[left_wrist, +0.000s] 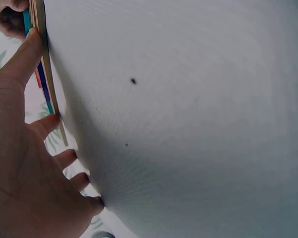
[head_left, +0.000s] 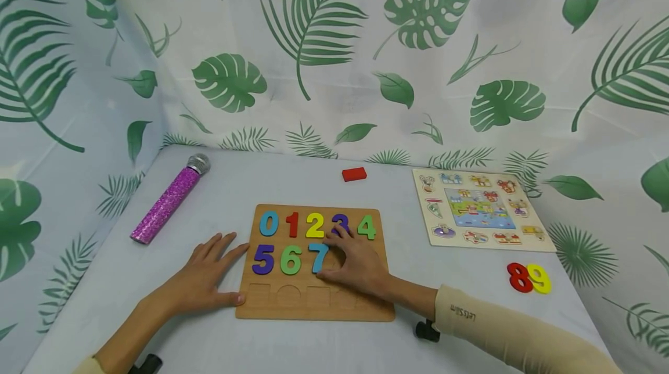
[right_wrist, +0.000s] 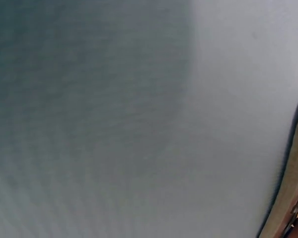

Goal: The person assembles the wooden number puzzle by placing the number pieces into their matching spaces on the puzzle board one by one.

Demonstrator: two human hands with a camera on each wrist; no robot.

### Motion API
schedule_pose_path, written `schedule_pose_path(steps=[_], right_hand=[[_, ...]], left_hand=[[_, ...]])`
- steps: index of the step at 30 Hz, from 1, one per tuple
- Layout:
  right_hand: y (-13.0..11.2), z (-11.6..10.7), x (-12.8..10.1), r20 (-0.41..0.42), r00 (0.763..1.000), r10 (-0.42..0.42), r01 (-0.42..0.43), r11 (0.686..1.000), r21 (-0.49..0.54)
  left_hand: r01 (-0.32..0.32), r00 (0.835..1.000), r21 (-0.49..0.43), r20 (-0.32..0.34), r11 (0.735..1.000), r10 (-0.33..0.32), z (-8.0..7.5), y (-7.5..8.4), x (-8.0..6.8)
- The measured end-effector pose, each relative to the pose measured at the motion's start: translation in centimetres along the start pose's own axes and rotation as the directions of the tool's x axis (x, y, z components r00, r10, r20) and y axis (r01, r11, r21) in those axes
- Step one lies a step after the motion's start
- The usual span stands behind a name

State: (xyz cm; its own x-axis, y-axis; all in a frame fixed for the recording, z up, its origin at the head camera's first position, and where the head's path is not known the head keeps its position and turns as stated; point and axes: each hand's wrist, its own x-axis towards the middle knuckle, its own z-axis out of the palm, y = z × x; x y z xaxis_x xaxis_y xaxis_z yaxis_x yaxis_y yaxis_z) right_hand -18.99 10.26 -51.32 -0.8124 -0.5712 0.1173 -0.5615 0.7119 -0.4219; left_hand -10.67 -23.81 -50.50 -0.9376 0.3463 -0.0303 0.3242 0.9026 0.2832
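A wooden number board at the table's centre carries bright numerals 0 to 7, steadied by the flat, relaxed left hand at its edge, while the right hand presses loosely beside the blue 7, hiding the slot beneath.

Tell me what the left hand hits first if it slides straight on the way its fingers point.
The left hand points right and away, so likely the purple 5 on the board, though depth is unclear.
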Motion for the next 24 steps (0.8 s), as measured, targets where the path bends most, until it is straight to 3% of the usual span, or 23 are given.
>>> schedule_pose_path(steps=[24], right_hand=[[-0.41,-0.08,-0.08,0.03,0.999,0.03,-0.029,1.0,-0.01]], left_hand=[[0.01,1.0,-0.008,0.004,1.0,-0.01,0.1,-0.03,0.0]])
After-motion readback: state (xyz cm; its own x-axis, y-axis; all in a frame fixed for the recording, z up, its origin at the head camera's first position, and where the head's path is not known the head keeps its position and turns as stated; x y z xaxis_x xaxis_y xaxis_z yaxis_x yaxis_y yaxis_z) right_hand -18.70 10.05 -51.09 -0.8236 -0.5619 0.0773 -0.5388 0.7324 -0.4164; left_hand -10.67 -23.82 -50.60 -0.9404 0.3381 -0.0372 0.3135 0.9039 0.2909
